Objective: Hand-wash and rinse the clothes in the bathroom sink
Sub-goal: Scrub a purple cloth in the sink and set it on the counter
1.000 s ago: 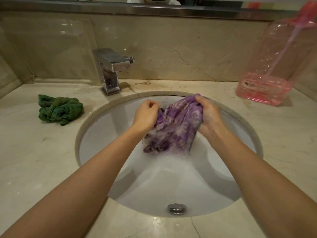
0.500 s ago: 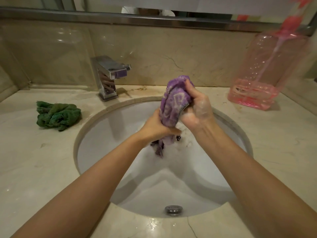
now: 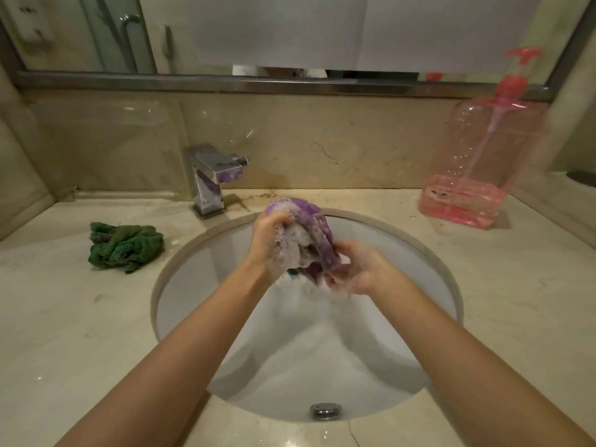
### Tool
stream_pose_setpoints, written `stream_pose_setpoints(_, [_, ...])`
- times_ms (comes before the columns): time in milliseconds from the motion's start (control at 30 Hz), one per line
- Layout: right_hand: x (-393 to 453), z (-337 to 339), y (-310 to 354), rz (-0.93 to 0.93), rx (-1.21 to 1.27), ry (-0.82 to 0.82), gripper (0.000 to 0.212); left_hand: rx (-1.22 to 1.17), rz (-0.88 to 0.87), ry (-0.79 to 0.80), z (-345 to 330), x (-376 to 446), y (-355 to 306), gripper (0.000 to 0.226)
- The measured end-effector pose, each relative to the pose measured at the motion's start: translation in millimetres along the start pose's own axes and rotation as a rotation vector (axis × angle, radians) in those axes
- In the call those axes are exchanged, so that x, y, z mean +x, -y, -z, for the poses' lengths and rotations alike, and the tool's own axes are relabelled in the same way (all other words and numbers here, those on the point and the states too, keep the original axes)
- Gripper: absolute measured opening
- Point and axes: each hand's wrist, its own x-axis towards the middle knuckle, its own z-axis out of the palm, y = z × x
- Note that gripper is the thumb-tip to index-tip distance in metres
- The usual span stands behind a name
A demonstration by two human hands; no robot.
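Purple cloth: soapy, bunched, held above sink far side, long axis running far-left to near-right. Left hand grips upper end; right hand pinches lower end, nearer.

Cloth lies left of sink; faucet behind it.

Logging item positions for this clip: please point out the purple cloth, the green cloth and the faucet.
purple cloth (image 3: 317, 225): head view, on its bunched upper fold.
green cloth (image 3: 125, 246): head view, middle of the crumpled heap.
faucet (image 3: 209, 175): head view, on its chrome body.
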Motion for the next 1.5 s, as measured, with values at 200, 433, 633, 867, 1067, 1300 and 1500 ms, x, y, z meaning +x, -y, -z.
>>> stream_pose_setpoints(200, [-1.2,-3.5,-8.2,-0.165,-0.085,0.263,0.086,0.096,-0.009,0.031,-18.2,-10.1,-11.6,0.074])
stream_pose_setpoints(433, [-29.8,-6.5,-11.9,0.021,0.051,0.387,0.05,0.7,-0.218,0.074,-11.3,-11.6,-19.3,0.063])
stream_pose_setpoints(633, [-34.5,-8.2,-0.6,0.08,-0.122,0.265,0.023,1.492,-0.28,0.527,9.2,-23.2,-31.1,0.099])
stream_pose_setpoints(867, [-47.4,-12.0,22.7,0.053,-0.547,0.517,0.036,2.019,-0.572,0.416,-0.1,-21.3,-32.3,0.108])
stream_pose_setpoints(1067, [-56.8,-43.5,25.4,0.465,-1.428,0.179,0.043,2.289,-0.519,0.322,-24.4,-13.8,-43.0,0.099])
stream_pose_setpoints(1300, [-49.4,-42.3,17.4,0.892,-1.742,-0.333,0.023,2.318,-0.223,0.376,-36.4,-9.9,-50.7,0.022])
stream_pose_setpoints(1500, [-34.3,-31.6,9.2,1.105,-2.262,-0.306,0.023,1.711,0.125,0.545,-12.1,-2.9,-32.6,0.006])
